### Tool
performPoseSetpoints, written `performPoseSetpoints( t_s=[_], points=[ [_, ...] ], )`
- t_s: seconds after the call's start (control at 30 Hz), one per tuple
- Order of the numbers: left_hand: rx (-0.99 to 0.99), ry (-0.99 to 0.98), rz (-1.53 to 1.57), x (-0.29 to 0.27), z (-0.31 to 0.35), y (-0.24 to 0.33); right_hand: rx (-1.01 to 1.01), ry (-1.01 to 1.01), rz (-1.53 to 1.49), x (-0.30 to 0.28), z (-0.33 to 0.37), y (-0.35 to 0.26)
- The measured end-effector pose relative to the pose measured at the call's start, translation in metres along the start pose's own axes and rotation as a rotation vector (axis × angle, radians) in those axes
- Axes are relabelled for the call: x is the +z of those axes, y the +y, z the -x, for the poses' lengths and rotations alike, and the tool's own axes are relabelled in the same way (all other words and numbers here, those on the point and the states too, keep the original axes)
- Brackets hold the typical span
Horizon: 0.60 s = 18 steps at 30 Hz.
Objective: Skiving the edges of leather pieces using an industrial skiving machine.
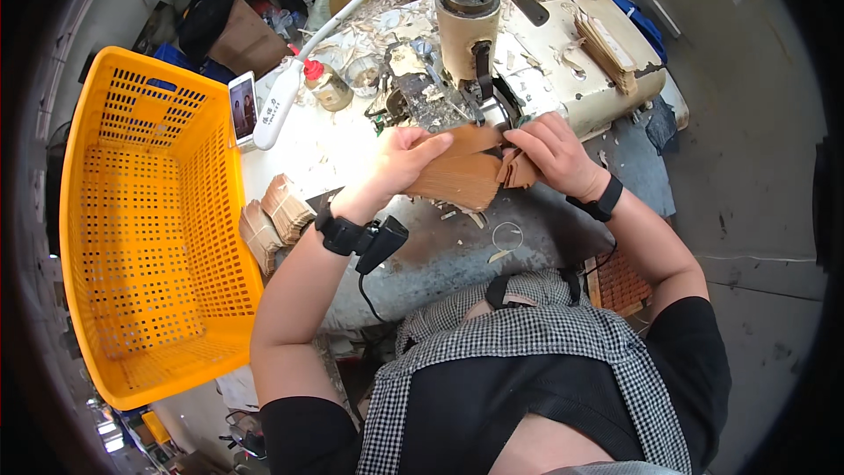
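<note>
My left hand (pixel 400 160) is closed around a fanned stack of thin brown leather-like pieces (pixel 457 183), thumb on top. One piece at the upper edge of the stack reaches toward the small metal roller (pixel 495 114) of a cream-coloured machine (pixel 469 48), perhaps a leather skiving machine. Just right of the stack, my right hand (pixel 561 157) pinches several folded brown pieces (pixel 519 170) below its fingers. Its fingertips are close beside the roller, and I cannot tell whether they touch it. Both hands are over the near edge of the worktable.
A yellow plastic basket (pixel 163 237) stands at the left. Banded bundles (pixel 286 208) lie beside it. A phone (pixel 243 107), a white lamp arm (pixel 280 101) and a red-capped bottle (pixel 328 88) are behind. Scraps litter the table (pixel 378 44); another bundle (pixel 607 51) rests on the machine.
</note>
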State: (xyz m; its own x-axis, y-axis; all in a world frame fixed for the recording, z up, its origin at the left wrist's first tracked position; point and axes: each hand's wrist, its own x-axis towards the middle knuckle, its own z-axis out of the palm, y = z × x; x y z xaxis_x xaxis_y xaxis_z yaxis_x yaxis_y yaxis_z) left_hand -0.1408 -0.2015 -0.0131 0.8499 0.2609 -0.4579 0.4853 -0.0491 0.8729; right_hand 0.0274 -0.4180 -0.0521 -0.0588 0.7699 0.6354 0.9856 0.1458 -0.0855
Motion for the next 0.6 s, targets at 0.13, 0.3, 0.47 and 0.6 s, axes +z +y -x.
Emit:
performPoseSetpoints(
  t_s=[0.13,0.3,0.47,0.6],
  points=[
    [0.095,-0.086,0.025,-0.001,0.004,-0.004,0.112,0.065,0.097,-0.007,-0.015,0.008],
    [0.116,-0.138,0.108,-0.017,0.011,-0.008,0.174,0.216,-0.138,-0.01,-0.006,0.011],
    [0.045,0.002,-0.013,-0.007,-0.003,-0.011,-0.021,-0.023,-0.007,0.001,0.002,-0.003],
    [0.129,-0.059,-0.046,0.004,0.002,0.0,0.077,0.022,0.106,-0.005,-0.012,0.006]
  ],
)
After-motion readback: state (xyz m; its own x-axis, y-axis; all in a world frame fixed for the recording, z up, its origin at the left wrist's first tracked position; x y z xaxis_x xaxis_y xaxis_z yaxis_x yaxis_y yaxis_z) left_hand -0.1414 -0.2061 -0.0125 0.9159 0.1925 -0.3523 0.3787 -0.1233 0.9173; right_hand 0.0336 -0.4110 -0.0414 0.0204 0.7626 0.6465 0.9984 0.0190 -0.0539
